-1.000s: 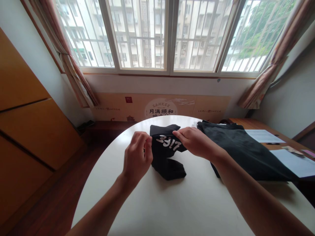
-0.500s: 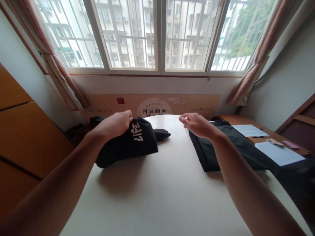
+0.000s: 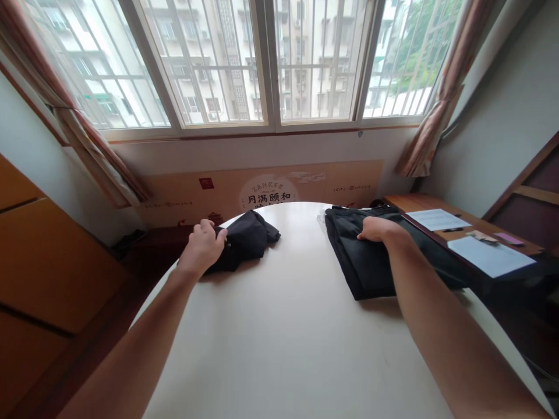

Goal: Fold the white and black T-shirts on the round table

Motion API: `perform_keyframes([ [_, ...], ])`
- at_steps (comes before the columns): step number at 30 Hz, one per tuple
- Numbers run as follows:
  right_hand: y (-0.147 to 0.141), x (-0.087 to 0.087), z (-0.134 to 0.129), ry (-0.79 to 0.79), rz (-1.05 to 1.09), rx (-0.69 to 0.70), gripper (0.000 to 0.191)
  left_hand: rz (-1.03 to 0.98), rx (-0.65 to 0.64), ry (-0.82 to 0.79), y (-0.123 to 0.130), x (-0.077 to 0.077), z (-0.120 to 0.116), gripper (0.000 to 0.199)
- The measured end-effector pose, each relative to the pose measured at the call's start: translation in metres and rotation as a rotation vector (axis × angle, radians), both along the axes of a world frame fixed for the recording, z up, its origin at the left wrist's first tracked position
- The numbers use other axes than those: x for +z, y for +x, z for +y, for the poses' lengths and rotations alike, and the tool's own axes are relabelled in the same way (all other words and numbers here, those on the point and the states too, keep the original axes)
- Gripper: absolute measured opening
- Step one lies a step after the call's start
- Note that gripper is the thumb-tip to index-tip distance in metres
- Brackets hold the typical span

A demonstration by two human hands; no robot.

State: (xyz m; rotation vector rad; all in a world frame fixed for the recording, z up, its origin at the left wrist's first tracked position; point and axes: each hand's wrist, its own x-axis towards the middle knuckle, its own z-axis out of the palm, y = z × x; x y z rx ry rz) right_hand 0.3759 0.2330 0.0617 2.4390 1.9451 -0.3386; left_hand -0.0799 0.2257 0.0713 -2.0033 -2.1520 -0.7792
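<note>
A crumpled black garment (image 3: 247,235) lies near the far left edge of the white round table (image 3: 279,337). My left hand (image 3: 203,247) rests at its left end, thumb apart from the fingers, not gripping visibly. Its print is out of sight now. On the right, a flat folded black garment (image 3: 349,256), which looks like trousers, lies on the table. Above its upper part is my right hand (image 3: 378,230), thumb and fingers pinched down at the cloth; the fingertips are partly hidden.
Past the table's right edge, a wooden desk (image 3: 399,202) carries white paper sheets (image 3: 491,256), a dark pen and a pink slip (image 3: 510,238). A printed beige panel (image 3: 174,186) stands along the wall below the barred window. Orange cabinet doors (image 3: 52,250) are at the left.
My left hand has lowered the black garment with white lettering onto the table and loosened its fingers. My right hand has moved right, onto the folded garment. The view has shifted slightly.
</note>
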Motion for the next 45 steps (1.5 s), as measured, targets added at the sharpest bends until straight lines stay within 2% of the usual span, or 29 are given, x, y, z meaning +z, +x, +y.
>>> perform_keyframes([
  [2, -0.002, -0.001, 0.001, 0.023, 0.024, 0.024, 0.037, 0.036, -0.147, 0.020, 0.006, -0.021, -0.003, 0.070],
  [4, -0.004, 0.005, -0.001, 0.043, 0.034, 0.033, 0.029, 0.024, -0.278, -0.015, 0.010, -0.037, -0.005, 0.071],
  [5, -0.005, 0.010, -0.003, 0.060, 0.042, 0.036, 0.025, -0.005, -0.274, -0.034, 0.010, -0.043, -0.003, 0.066],
  [7, -0.007, 0.023, -0.010, 0.134, 0.087, 0.049, 0.020, -0.090, -0.150, -0.006, 0.006, -0.053, 0.003, 0.057],
  [9, -0.009, 0.040, -0.019, 0.274, 0.182, 0.069, 0.021, -0.150, -0.031, 0.043, 0.001, -0.061, 0.012, 0.054],
  [11, -0.014, 0.058, -0.029, 0.465, 0.313, 0.093, 0.023, -0.169, 0.007, 0.025, 0.001, -0.063, 0.017, 0.055],
  [14, -0.034, 0.080, -0.042, 0.723, 0.579, 0.152, 0.026, -0.177, 0.021, 0.047, 0.020, -0.047, 0.010, 0.055],
  [15, -0.045, 0.085, -0.046, 0.771, 0.703, 0.184, 0.027, -0.193, -0.013, 0.100, 0.032, -0.036, 0.003, 0.053],
  [16, -0.058, 0.089, -0.050, 0.795, 0.841, 0.221, 0.030, -0.214, -0.098, 0.153, 0.045, -0.023, -0.006, 0.050],
  [17, -0.072, 0.092, -0.054, 0.798, 0.982, 0.259, 0.032, -0.248, -0.245, 0.177, 0.059, -0.008, -0.017, 0.048],
  [18, -0.087, 0.094, -0.059, 0.789, 1.111, 0.299, 0.036, -0.285, -0.444, 0.137, 0.072, 0.006, -0.029, 0.045],
  [20, -0.115, 0.098, -0.070, 0.769, 1.300, 0.380, 0.042, -0.323, -0.800, -0.076, 0.097, 0.032, -0.053, 0.040],
  [21, -0.128, 0.100, -0.077, 0.764, 1.361, 0.417, 0.044, -0.327, -0.892, -0.140, 0.106, 0.041, -0.063, 0.038],
  [23, -0.144, 0.105, -0.090, 0.774, 1.431, 0.470, 0.047, -0.329, -0.907, -0.109, 0.119, 0.051, -0.076, 0.035],
  [26, -0.148, 0.110, -0.097, 0.841, 1.431, 0.488, 0.044, -0.460, -0.759, 0.047, 0.121, 0.055, -0.080, 0.034],
  [30, -0.127, 0.099, -0.077, 0.944, 1.277, 0.485, 0.044, -0.906, -0.682, 0.116, 0.105, 0.073, -0.074, 0.045],
  [31, -0.122, 0.094, -0.070, 0.908, 1.204, 0.513, 0.046, -0.984, -0.651, 0.112, 0.100, 0.078, -0.073, 0.047],
  [33, -0.119, 0.082, -0.061, 0.692, 1.025, 0.622, 0.050, -1.053, -0.543, 0.043, 0.090, 0.084, -0.070, 0.042],
  [36, -0.132, 0.063, -0.061, 0.252, 0.781, 0.772, 0.057, -1.050, -0.446, -0.187, 0.080, 0.078, -0.061, 0.027],
  [38, -0.150, 0.050, -0.064, 0.094, 0.693, 0.793, 0.058, -1.019, -0.507, -0.309, 0.077, 0.069, -0.053, 0.024],
  [41, -0.171, 0.033, -0.064, 0.108, 0.665, 0.761, 0.037, -0.899, -0.627, -0.295, 0.073, 0.056, -0.043, 0.035],
  [43, -0.175, 0.028, -0.060, 0.161, 0.660, 0.735, 0.020, -0.810, -0.611, -0.218, 0.067, 0.052, -0.036, 0.042],
  [45, -0.168, 0.030, -0.053, 0.192, 0.658, 0.704, 0.020, -0.744, -0.533, -0.191, 0.057, 0.050, -0.029, 0.046],
])
